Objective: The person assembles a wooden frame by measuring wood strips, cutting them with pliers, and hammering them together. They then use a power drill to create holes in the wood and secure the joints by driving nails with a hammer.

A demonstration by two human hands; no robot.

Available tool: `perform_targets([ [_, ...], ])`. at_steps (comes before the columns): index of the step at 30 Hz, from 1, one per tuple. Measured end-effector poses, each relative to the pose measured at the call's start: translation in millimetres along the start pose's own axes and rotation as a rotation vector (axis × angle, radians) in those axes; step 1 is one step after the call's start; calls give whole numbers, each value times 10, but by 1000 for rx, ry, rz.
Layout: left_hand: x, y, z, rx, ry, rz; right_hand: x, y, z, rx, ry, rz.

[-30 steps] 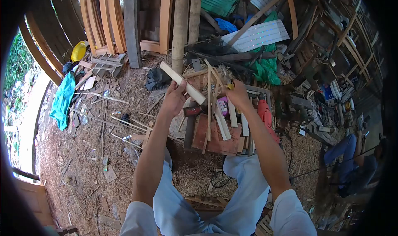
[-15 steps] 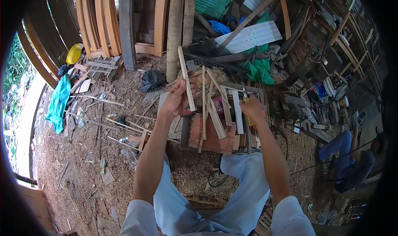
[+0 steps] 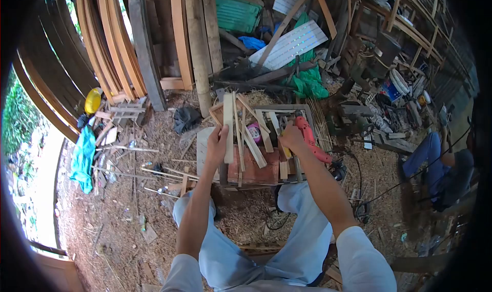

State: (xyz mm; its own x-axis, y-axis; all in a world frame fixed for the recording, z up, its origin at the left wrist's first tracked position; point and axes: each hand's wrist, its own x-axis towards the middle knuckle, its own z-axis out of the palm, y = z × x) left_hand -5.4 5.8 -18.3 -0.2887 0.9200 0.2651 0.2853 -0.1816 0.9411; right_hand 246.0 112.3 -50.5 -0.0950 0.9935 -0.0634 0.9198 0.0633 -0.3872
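Note:
My left hand is closed around a pale flat wooden strip, held upright over the left side of a low work surface. Closed near the middle right of that surface, my right hand grips a yellow-handled tool; its metal head is partly hidden. Just right of that hand lies a red power drill. Between my hands, several narrow wooden strips rest over a reddish-brown board. A pink round object shows among them.
Shavings and offcuts cover the ground. A black cable runs at the right, where another person sits. Wooden frames and a bamboo post stand behind. A teal bag lies left; green plastic lies behind.
My left hand has lowered the wooden strip and turned its broad face toward me. My right hand has moved left with the yellow-handled tool, uncovering the drill. The head view has shifted.

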Motion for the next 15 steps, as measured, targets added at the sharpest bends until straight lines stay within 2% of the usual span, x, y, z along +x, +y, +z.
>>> perform_targets([
  [2,-112,23,-41,-63,-29,-20,-70,-40,-90,0,-57,11],
  [4,-244,52,-134,-409,-93,-280,-141,-82,-134,-136,1,-27],
  [5,-308,52,-154,-402,-93,-281,-186,-96,-144,-129,-1,-28],
  [7,-420,58,-183,-533,-125,-230,-269,-133,-203,-117,169,-87],
  [8,-486,46,-201,-529,-104,-263,-307,-124,-246,-119,164,-92],
  [10,-496,-56,-259,-586,-104,-241,-383,-146,-383,79,205,-272],
  [11,-505,-122,-273,-643,-112,-217,-445,-170,-417,73,199,-282],
  [13,-422,-41,-254,-700,-47,-256,-602,-230,-410,345,85,-306],
  [15,-275,-28,-289,-546,-115,-368,-700,-351,-338,337,81,-344],
])
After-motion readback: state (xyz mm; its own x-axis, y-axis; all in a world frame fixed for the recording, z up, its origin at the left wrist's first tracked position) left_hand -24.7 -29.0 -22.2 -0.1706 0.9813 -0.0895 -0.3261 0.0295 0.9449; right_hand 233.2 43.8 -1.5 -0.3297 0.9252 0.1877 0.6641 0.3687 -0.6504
